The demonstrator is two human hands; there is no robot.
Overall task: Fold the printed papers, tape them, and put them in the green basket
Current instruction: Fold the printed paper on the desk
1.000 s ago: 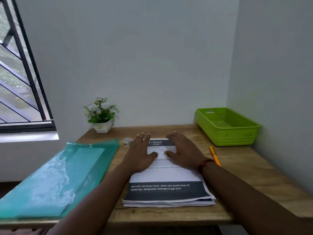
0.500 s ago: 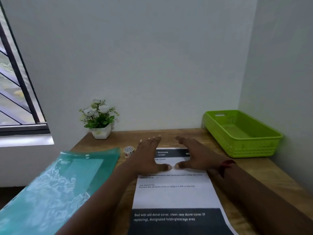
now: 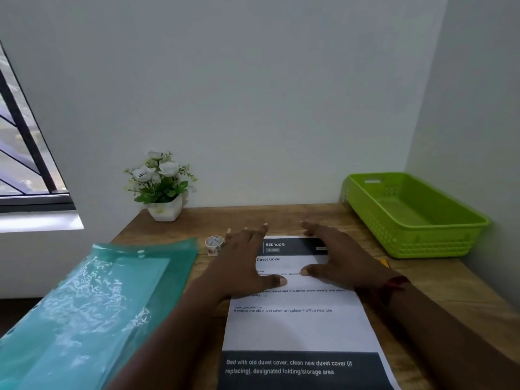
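Note:
A stack of printed papers (image 3: 298, 327) lies flat on the wooden desk (image 3: 464, 288), its top sheet white with dark bands at both ends. My left hand (image 3: 242, 266) rests flat on the sheet's upper left part, fingers straight. My right hand (image 3: 337, 260) rests flat on the upper right part, fingers spread. The thumbs point toward each other, a little apart. A small roll of tape (image 3: 213, 244) stands just left of the papers. The green basket (image 3: 439, 237) sits empty at the desk's back right corner.
A teal plastic folder (image 3: 92, 311) covers the desk's left side and overhangs its edge. A white pot of artificial flowers (image 3: 163, 190) stands at the back by the wall. An orange pencil (image 3: 384, 261) peeks out behind my right wrist. Walls close in behind and right.
The camera has come closer and lower over the desk. Both hands have stayed flat on the top of the sheet, and the thumbs have drawn slightly apart.

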